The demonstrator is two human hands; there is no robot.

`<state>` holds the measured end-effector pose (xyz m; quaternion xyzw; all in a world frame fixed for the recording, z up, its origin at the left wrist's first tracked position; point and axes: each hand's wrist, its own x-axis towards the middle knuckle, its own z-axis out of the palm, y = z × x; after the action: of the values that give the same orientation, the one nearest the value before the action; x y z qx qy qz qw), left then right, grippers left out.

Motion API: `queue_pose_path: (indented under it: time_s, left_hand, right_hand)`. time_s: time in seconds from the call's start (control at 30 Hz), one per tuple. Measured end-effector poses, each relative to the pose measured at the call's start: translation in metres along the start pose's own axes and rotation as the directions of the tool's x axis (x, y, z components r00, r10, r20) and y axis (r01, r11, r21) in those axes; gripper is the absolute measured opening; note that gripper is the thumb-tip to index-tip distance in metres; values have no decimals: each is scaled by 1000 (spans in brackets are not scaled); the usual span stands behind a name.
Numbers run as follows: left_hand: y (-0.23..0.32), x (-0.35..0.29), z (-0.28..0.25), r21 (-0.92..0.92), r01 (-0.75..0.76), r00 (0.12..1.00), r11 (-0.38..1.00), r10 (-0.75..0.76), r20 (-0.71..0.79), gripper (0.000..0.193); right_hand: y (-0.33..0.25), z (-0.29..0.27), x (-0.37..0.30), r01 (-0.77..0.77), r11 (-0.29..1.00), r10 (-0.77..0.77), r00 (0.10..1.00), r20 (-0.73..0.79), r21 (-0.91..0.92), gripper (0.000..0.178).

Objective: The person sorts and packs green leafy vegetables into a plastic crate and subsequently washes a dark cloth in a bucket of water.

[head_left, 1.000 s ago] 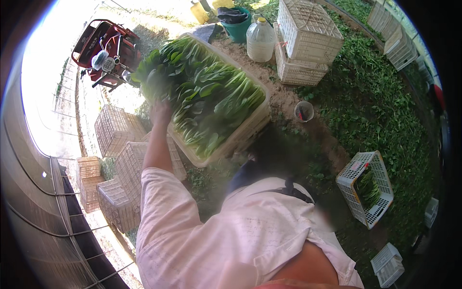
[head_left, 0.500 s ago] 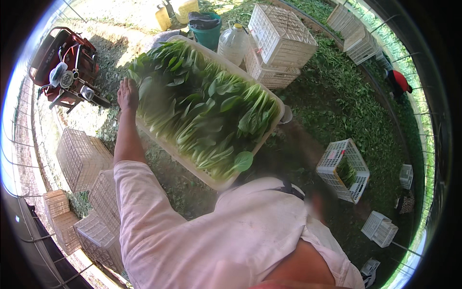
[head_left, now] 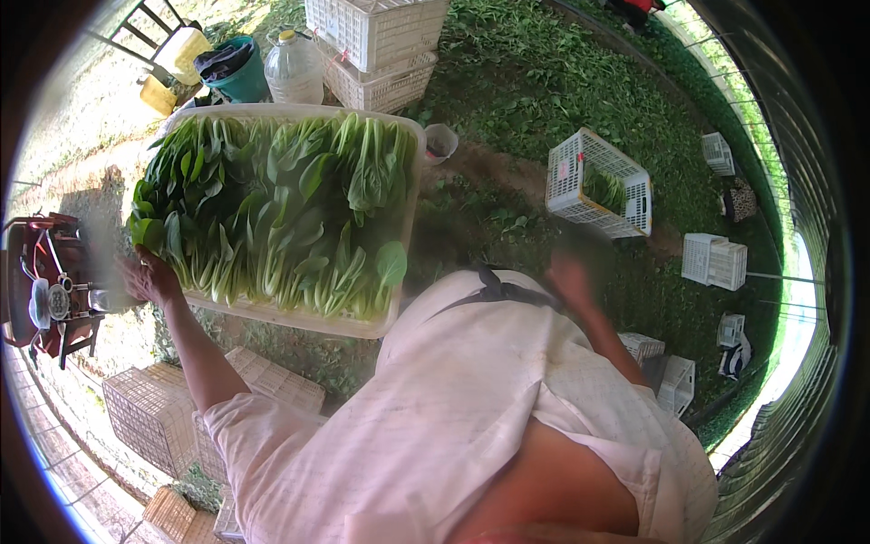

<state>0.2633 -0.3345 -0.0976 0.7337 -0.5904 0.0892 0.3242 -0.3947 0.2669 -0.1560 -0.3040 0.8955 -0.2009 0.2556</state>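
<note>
A large pale plastic tray (head_left: 367,328) stands before me, filled with rows of leafy greens (head_left: 281,195). Their pale stems point mostly toward me in the near rows. At the tray's near left corner is my left hand (head_left: 154,276), fingers apart, the thumb side against the outer leaves; part of it is washed out by glare. My right hand (head_left: 571,272) hangs low on the right, beside my hip and apart from the tray. A dark blur covers its fingers, so their state does not show.
Stacked white crates (head_left: 376,45), a clear jug (head_left: 293,71) and a teal bucket (head_left: 237,72) stand beyond the tray. To the right, a white crate (head_left: 589,186) holds some greens. A red motor vehicle (head_left: 54,281) is at far left; more crates (head_left: 149,412) stand near left.
The view has swung right, so the tray now sits further left and squarer to me. My left hand stays by its left end, fingers now more spread. The right forearm has come into sight.
</note>
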Motion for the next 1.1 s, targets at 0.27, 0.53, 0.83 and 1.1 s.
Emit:
queue_pose_path:
  time_s: [0.27,0.53,0.83,1.1]
  left_hand:
    - [268,-98,-92,-562,-443,740,698,639,211,54]
    - [394,-177,22,-168,-517,677,839,521,520,72]
    - [330,-218,63,-162,-414,773,896,440,457,71]
    - [346,-229,43,-277,-393,742,877,480,468,73]
  right_hand:
    - [68,15,-11,-84,962,94,995,-25,260,25]
    - [215,63,29,72,951,-64,997,-37,302,25]
    - [226,10,20,-108,971,156,962,224,-213,24]
    - [195,-18,68,-20,995,46,958,281,-93,22]
